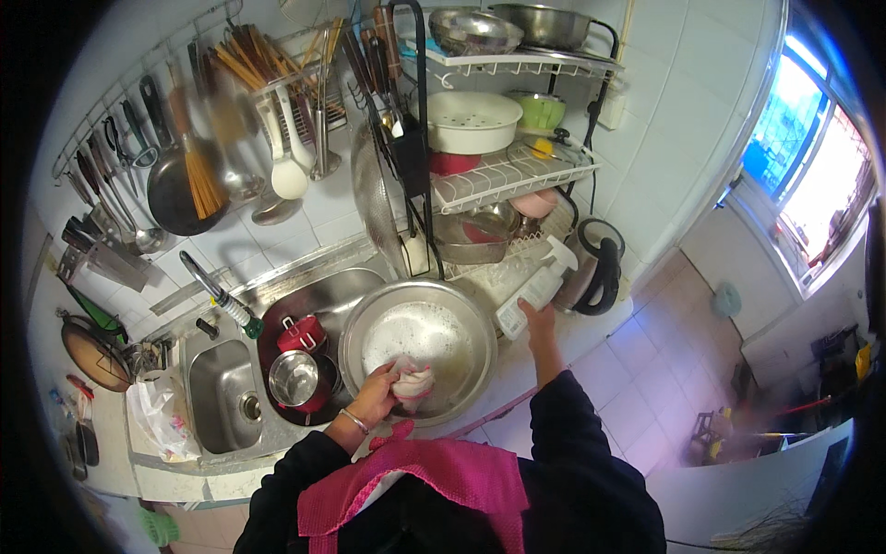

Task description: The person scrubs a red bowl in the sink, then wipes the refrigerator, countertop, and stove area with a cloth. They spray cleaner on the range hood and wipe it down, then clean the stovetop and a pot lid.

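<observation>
A pale, crumpled wet cloth (413,383) is in my left hand (376,396), over the near part of a large stainless steel basin (484,346). The basin holds shallow, foamy water. My right hand (540,322) grips a white pump bottle (529,298) to the right of the basin, near the electric kettle. The bottle is tilted and bears writing. Left of the basin, a red pot with metal handles (302,334) and a steel bowl (293,378) lie in the larger sink bowl (353,277).
A faucet with a flexible spout (228,301) reaches over the sinks. The smaller sink bowl (221,398) lies farther left. An electric kettle (590,270) stands at the right. Behind are a wire dish rack (512,187) and hanging utensils. A plastic bag (163,415) lies on the left counter.
</observation>
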`<state>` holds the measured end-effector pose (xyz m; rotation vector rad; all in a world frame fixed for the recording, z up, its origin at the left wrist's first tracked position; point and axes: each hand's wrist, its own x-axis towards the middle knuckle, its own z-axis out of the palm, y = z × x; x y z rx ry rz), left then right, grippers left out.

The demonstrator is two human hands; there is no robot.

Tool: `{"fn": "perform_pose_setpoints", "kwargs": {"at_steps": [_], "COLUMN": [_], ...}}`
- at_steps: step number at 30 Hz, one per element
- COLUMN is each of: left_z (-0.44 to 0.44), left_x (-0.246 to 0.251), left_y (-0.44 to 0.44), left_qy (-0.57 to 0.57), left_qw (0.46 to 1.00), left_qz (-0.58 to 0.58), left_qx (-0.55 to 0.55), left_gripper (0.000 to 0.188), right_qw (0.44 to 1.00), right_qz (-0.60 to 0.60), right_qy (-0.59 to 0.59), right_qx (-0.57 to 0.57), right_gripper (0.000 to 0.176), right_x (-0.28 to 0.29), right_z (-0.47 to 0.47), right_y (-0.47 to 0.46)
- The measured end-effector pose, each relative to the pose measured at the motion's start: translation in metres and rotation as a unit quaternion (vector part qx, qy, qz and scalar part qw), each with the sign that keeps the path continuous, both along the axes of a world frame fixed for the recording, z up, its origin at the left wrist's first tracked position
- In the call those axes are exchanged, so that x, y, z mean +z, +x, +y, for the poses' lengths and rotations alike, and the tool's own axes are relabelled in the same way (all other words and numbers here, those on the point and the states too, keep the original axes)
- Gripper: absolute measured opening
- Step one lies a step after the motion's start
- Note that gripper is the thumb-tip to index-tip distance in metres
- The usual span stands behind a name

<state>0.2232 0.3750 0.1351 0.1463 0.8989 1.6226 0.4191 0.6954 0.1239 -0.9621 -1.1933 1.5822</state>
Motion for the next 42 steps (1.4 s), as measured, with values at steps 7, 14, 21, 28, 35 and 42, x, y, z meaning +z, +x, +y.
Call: {"fn": "perform_pose_setpoints", "kwargs": {"at_steps": [7, 14, 21, 28, 35, 42], "left_z": [0.001, 0.013, 0.026, 0.016, -0.017, -0.009], "left_x": [0.011, 0.014, 0.039, 0.027, 0.005, 0.006], "left_y": [0.007, 0.018, 0.028, 0.019, -0.018, -0.012], "left_qy": [-0.044, -0.079, -0.033, -0.028, -0.084, -0.185], "left_qw": [0.998, 0.994, 0.986, 0.994, 0.977, 0.98], "left_qz": [0.02, -0.011, -0.083, 0.084, 0.118, -0.061], "left_qx": [0.033, 0.077, 0.14, 0.069, 0.153, 0.038], "left_gripper": [0.028, 0.028, 0.017, 0.022, 0.027, 0.047], "right_qw": [0.96, 0.934, 0.958, 0.783, 0.816, 0.762], "right_qz": [-0.151, -0.174, -0.095, -0.229, -0.314, -0.415], "right_qy": [0.218, 0.265, 0.204, 0.244, 0.343, 0.331], "right_qx": [-0.09, -0.166, 0.178, 0.525, 0.344, 0.372], "right_gripper": [0.066, 0.055, 0.038, 0.038, 0.04, 0.058], "right_x": [-0.016, -0.021, 0.03, 0.034, -0.007, -0.013], "right_z": [0.02, 0.003, -0.105, -0.136, -0.113, -0.154], "right_y": [0.001, 0.018, 0.008, -0.059, -0.085, -0.087]}}
